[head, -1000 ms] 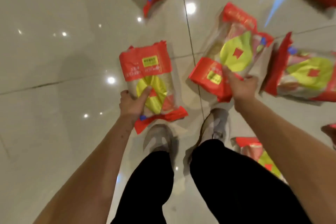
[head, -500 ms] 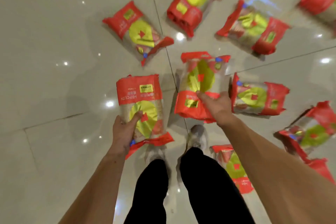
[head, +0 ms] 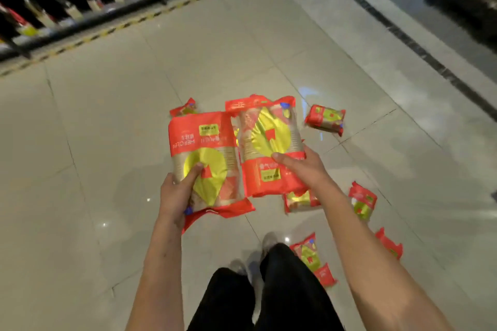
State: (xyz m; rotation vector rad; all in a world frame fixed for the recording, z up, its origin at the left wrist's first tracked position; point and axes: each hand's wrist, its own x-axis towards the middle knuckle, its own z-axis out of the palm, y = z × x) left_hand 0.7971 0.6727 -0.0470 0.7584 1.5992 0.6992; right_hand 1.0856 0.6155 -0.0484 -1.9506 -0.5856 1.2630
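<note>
I hold two red-and-clear packs with yellow-green labels side by side in front of me, above the floor. My left hand (head: 179, 191) grips the lower left edge of the left pack (head: 207, 153), thumb across its yellow label. My right hand (head: 301, 166) grips the right pack (head: 269, 142) at its red lower band, thumb on the front. The two packs touch along their inner edges.
Several more of the same packs lie scattered on the glossy tiled floor (head: 107, 142), among them one at the far right (head: 325, 119), one right of my arm (head: 362, 201) and one by my feet (head: 313, 259). A dark shelf rack (head: 80, 2) stands at the far left, a dark floor border (head: 403, 32) runs right.
I have straightened up with both packs; the right pack has come off the floor. The view has swung up from the floor to the aisle and shelf ahead.
</note>
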